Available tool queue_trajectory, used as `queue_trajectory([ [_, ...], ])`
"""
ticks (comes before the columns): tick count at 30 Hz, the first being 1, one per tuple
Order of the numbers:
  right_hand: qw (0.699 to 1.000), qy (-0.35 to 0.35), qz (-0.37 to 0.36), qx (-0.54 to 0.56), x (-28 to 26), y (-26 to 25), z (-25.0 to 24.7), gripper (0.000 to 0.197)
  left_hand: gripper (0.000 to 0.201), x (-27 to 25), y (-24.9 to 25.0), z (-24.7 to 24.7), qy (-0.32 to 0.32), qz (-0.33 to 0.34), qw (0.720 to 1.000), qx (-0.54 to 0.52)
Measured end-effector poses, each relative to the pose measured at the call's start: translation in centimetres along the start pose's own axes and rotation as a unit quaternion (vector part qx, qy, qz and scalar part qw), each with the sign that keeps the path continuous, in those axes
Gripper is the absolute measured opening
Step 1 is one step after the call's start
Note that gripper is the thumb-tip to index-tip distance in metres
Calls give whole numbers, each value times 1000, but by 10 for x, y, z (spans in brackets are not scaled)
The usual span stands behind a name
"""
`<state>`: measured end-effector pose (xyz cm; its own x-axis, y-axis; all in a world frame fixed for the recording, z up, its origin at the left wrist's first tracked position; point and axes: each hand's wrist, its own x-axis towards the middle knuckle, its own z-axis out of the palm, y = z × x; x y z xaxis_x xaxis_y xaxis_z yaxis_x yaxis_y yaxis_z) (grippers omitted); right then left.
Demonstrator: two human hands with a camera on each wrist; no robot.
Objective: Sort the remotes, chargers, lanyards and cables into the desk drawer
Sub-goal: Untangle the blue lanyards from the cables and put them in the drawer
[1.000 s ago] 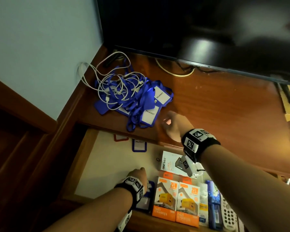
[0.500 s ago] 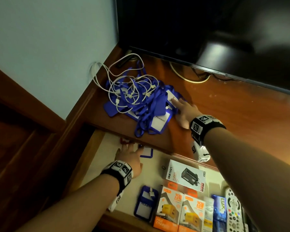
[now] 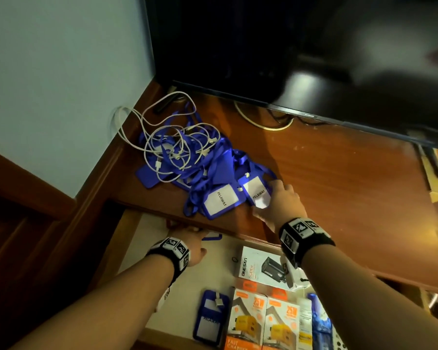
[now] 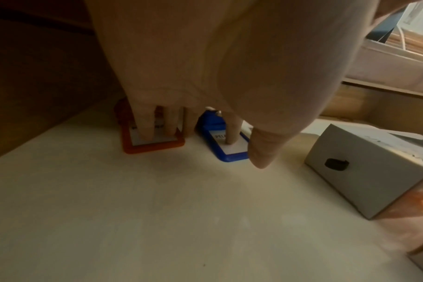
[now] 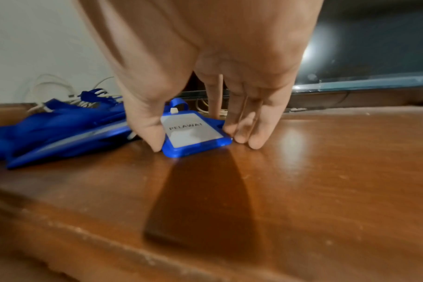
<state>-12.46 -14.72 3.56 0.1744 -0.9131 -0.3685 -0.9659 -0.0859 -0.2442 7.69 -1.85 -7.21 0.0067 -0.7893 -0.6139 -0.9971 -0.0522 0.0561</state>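
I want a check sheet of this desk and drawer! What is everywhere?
Surface: wooden desk top, shiny; open drawer below with a pale floor.
Job's things: blue lanyard pile on the desk; orange badge and blue badge in the drawer; charger boxes.
Clutter: nothing seen.
Hands: left hand presses straight fingers on both drawer badges; right hand pinches a PELAWAT badge on the desk.
Cables: white cables tangled over the lanyards.
Surroundings: dark TV, pale wall.

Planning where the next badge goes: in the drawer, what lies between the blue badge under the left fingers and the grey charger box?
Nothing: in the left wrist view only bare pale drawer floor separates the blue badge from the grey charger box.
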Motion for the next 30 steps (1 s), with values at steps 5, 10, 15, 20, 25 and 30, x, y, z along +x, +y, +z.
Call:
queue_trajectory([
  [5,997,-14,46,64,-4,12,-4,85,71,-3,-17,4,3,-100,993,-56],
  [10,953,42,40,297,-16,15,-21,61,80,3,-29,7,-31,-70,993,-87],
  [15,863,77,19,498,-42,12,-44,16,75,10,-22,8,-28,-26,996,-81],
  [20,815,101,1,571,-60,8,-82,26,69,-2,-13,-1,12,-23,996,-87],
  [25,840,137,-63,521,-69,8,-108,34,57,-55,13,-32,-59,25,994,-84],
  [30,865,131,-135,465,-80,5,-135,30,44,-117,34,-125,33,79,969,-232],
])
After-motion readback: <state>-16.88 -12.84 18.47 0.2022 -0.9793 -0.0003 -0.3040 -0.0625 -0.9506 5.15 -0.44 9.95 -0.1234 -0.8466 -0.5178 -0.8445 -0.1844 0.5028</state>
